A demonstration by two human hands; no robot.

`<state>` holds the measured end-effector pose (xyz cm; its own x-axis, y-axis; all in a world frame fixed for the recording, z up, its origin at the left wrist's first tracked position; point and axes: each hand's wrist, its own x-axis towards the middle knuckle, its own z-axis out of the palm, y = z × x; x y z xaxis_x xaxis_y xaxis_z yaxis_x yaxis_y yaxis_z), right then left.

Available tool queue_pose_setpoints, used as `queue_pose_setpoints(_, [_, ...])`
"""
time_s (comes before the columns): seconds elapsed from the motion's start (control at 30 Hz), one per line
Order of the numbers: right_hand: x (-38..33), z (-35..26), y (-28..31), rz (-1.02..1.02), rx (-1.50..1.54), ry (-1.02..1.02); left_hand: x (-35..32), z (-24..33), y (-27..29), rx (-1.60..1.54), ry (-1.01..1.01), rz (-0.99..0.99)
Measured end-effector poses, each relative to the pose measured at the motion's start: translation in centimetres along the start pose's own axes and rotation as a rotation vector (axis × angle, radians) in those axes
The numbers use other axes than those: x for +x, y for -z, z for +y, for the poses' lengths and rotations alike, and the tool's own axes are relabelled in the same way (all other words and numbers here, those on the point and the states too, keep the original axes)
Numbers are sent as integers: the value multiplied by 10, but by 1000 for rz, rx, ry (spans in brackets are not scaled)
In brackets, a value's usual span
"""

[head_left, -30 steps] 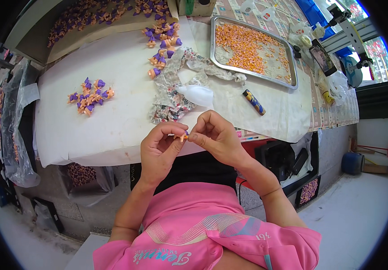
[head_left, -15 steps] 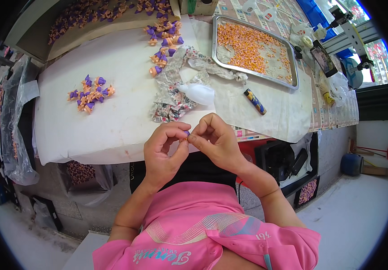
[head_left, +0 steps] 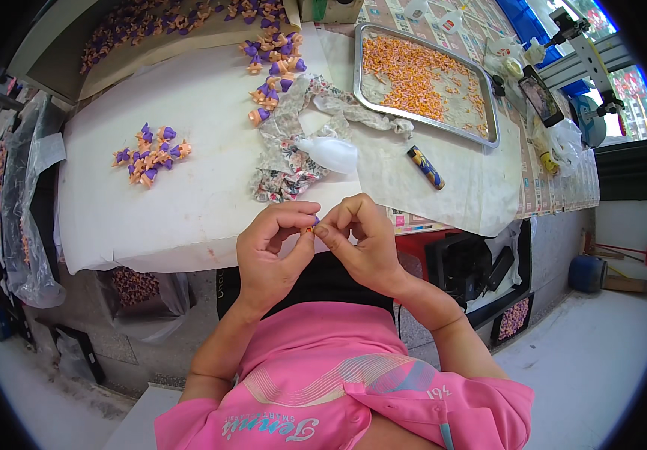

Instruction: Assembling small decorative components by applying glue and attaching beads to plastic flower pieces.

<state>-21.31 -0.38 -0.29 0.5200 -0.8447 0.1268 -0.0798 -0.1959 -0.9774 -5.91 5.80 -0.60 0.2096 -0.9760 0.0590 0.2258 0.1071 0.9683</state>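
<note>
In front of my body, at the table's near edge, my left hand (head_left: pixel 269 253) pinches a small purple-and-orange figure piece (head_left: pixel 314 222) between thumb and fingers. My right hand (head_left: pixel 367 241) meets it there, its thumb and forefinger pressed together at the piece's right side. The fingertips hide most of the piece. A small cluster of purple-and-peach figure pieces (head_left: pixel 148 157) lies on the white table cover (head_left: pixel 188 217) to the left. Beyond my hands rest a white squeeze bottle (head_left: pixel 332 155) and a crumpled floral cloth (head_left: pixel 286 176).
A metal tray (head_left: pixel 426 118) of tiny orange pieces stands at the far right, with a dark printed cylinder (head_left: pixel 425 168) before it. More purple-and-peach pieces (head_left: pixel 272 56) trail toward a box at the back. A phone (head_left: pixel 540 96) on a stand is at the right.
My right hand has shifted slightly down, and its fingers have loosened a little around the piece. My left hand stays almost still, and the things on the table have not moved.
</note>
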Motion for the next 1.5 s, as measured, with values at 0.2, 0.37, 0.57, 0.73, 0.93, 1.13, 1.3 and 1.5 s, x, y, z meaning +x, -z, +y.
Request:
queue_pose_setpoints(0.2, [0, -2, 2, -14, 53, -118, 1, -2, 3, 87, -41, -30])
queue_pose_setpoints(0.37, [3, -8, 4, 27, -4, -32, 2, -3, 1, -25, 25, -3])
queue_pose_setpoints(0.57, [6, -8, 14, -22, -263, 193, 2, -4, -1, -183, 124, 1])
queue_pose_setpoints(0.73, [2, -8, 11, 6, -283, 209, 3, -5, -3, -222, 136, -36])
queue_pose_setpoints(0.93, [2, -7, 11, 16, -274, 212, 2, -3, -5, -195, 117, -21])
queue_pose_setpoints(1.13, [3, -3, 10, 1, -212, 192, 3, -2, -4, -170, 95, -10])
queue_pose_setpoints(1.3, [3, -5, 12, -35, -93, 16, 3, -2, -4, -95, 34, -17])
queue_pose_setpoints(1.5, [1, -9, 16, -41, -45, -68, 4, 0, -9, -139, 91, -11])
